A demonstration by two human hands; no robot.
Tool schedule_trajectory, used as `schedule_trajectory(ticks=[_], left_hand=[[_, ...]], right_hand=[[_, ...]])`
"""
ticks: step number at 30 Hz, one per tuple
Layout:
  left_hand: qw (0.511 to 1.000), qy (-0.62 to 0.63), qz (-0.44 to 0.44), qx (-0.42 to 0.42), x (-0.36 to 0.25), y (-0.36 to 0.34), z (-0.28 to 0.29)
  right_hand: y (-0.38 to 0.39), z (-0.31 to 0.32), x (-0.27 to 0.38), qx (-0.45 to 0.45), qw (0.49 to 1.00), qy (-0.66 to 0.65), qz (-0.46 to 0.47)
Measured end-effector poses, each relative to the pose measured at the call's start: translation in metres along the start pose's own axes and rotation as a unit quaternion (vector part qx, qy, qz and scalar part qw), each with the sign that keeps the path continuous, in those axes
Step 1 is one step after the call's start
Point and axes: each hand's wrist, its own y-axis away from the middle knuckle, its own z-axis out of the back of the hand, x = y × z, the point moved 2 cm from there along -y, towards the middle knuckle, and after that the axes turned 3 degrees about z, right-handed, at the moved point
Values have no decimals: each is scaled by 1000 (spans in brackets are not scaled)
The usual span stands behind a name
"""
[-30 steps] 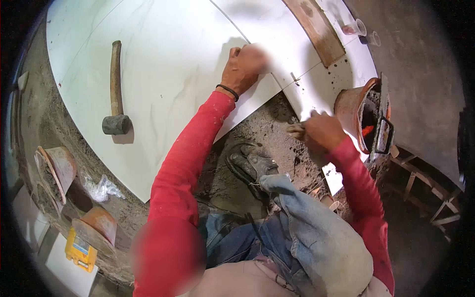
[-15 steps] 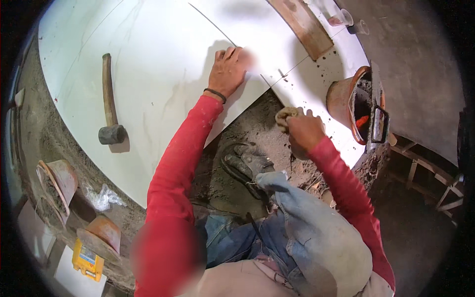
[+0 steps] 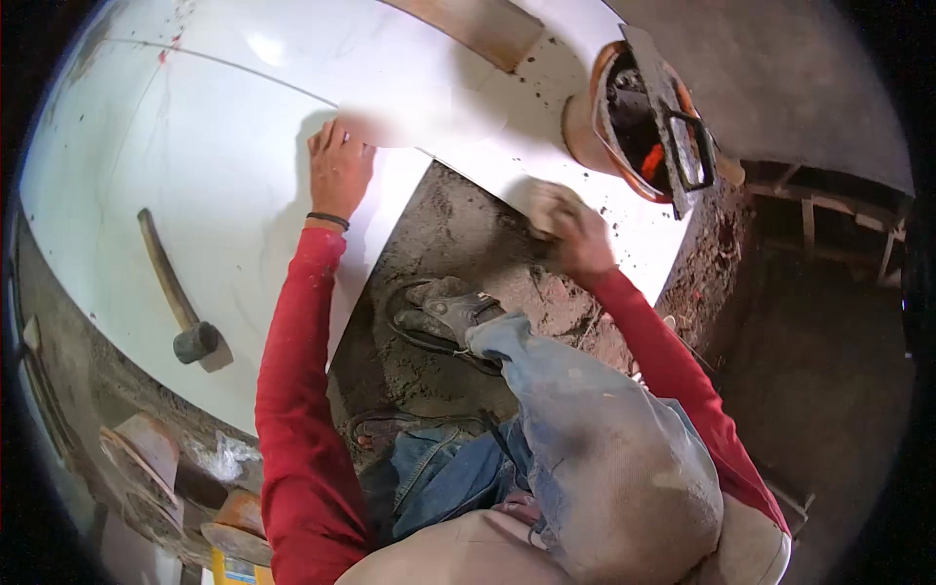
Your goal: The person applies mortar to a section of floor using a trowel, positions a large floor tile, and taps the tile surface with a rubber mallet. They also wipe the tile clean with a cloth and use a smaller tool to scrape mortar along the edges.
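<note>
My left hand [image 3: 337, 168] rests on the large white tile [image 3: 224, 136], fingers curved and slightly apart at a joint between tiles; a pale blur covers the area beside the fingertips. My right hand [image 3: 578, 237] grips a beige cloth [image 3: 549, 205] at the inner edge of the right-hand tile strip, partly smeared by motion. Between the two tile edges lies rough grey mortar bed [image 3: 419, 224], with my sandalled foot [image 3: 439, 307] on it. A rubber mallet [image 3: 195, 340] with a wooden handle lies on the left tile.
An orange-rimmed bucket [image 3: 580, 136] with dark contents and a trowel [image 3: 692, 151] stands at upper right. A wooden board [image 3: 478, 29] lies at the back. Worn buckets [image 3: 141, 463], crumpled plastic [image 3: 234, 458] and a yellow package [image 3: 234, 570] sit lower left. Wooden framing [image 3: 809, 210] is at right.
My view has swung, shifting the scene. My right hand with the cloth has moved along the right tile's edge. My left hand stays on the tile.
</note>
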Motion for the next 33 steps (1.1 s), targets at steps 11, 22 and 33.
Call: schedule_trajectory(ticks=[11,22,33], left_hand=[[999,38,15,-30,-75,-22,-38],[992,34,112,38,-60,-39,-40],[997,-41,44,50,-59,-35,-53]], right_hand=[[-182,0,11,58,987,80,-127],[-156,-11,41,98,990,96,-38],[-168,-25,67,-25,973,75,-218]])
